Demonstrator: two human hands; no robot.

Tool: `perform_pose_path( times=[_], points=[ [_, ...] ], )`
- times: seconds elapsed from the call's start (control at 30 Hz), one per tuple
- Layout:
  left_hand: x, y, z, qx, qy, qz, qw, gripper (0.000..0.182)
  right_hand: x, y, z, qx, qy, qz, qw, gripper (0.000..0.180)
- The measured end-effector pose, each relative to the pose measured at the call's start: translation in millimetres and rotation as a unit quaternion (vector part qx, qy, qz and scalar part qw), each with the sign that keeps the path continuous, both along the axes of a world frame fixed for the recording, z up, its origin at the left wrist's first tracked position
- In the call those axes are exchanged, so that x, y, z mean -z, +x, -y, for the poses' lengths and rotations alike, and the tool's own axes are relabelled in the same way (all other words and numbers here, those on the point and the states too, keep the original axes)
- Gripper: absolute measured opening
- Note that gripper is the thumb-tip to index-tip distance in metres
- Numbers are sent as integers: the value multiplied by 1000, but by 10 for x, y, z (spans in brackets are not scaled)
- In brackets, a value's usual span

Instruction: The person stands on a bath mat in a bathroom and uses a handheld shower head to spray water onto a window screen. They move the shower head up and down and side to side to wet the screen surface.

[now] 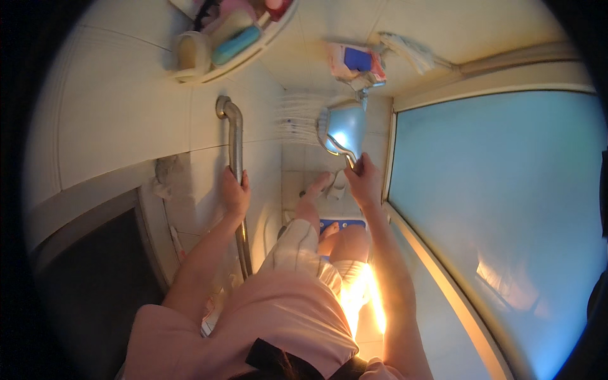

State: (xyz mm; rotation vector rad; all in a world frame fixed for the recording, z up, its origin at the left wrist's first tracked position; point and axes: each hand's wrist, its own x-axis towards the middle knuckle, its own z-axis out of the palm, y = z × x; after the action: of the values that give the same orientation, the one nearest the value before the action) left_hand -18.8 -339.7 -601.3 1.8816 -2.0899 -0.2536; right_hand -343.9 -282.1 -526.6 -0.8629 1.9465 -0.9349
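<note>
My left hand (236, 192) is closed around a metal grab bar (236, 142) fixed to the tiled wall. In my right hand (365, 180) is the handle of a shower head (344, 126), held up in front of me. Fine streams of water (299, 118) spray from its face leftward, towards the wall. One of my bare feet (323, 183) is stretched forward near the far wall; the other rests by a blue mat (351, 223).
A corner shelf (247, 59) with several toiletries is at the upper left. A packet (354, 61) and a whitish cloth (408, 50) are at the upper wall. A framed frosted panel (489, 175) stands at right, a dark framed opening or panel (99, 280) at lower left.
</note>
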Motion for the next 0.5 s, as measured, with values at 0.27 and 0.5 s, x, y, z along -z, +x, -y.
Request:
perform_pose_path(
  times=[0.27, 0.5],
  points=[
    [-7, -39, -30, -61, 60, -62, 994, 41, -118, 279, 0, 17, -10, 0, 1000, 25],
    [-44, -47, -1, -56, 58, -29, 996, 44, -605, 654, -7, -35, 2, 23, 999, 23]
  ],
)
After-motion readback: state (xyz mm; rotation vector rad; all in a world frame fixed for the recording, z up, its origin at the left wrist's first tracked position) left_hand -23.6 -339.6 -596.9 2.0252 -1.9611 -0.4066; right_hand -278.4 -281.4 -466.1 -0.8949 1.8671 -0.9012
